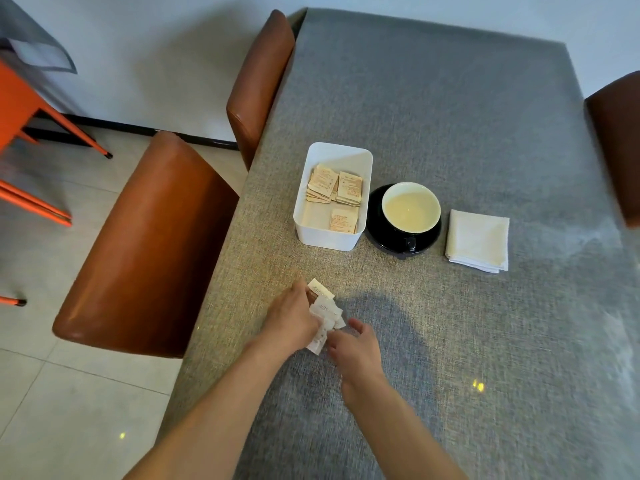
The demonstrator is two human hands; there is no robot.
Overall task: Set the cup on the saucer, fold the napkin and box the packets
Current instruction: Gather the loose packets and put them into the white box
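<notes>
A black cup with a pale inside stands on a black saucer, its handle toward me. To its right lies a white napkin, folded into a square. A white box left of the saucer holds several tan packets. Near the table's left edge, several loose white packets lie in a small heap. My left hand is closed over the heap's left side, gripping packets. My right hand touches the heap's near right edge with fingers spread.
The grey cloth-covered table stretches far and right. Two brown leather chairs stand along its left side, and another chair is at the right edge. Orange furniture legs stand on the tiled floor at the left.
</notes>
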